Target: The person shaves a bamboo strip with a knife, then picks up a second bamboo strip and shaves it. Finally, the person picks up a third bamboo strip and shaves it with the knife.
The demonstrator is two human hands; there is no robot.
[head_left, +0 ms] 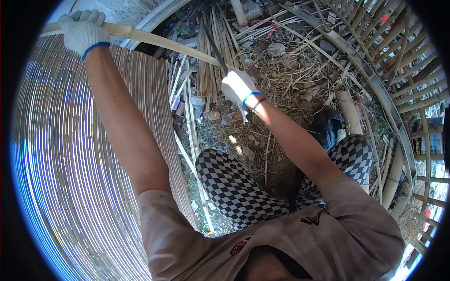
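My left hand (pixel 84 32), in a white glove with a blue cuff, is wrapped round a long pale bamboo strip (pixel 164 42) near its far left end. The strip slants down to the right and reaches my right hand (pixel 239 85), gloved too. That hand is closed round the lower end of a dark, narrow blade (pixel 212 43), which points up and away and crosses the strip's right end. The glove hides the handle. Below the right glove, a pale strip end hangs down.
A slatted bamboo mat (pixel 93 140) covers the left side. Split bamboo sticks (pixel 211 70) lie beyond my hands. Shavings (pixel 290 70) and stones litter the ground. A curved bamboo rail (pixel 375 84) and lattice stand at the right, near a black plastic bag (pixel 326 124).
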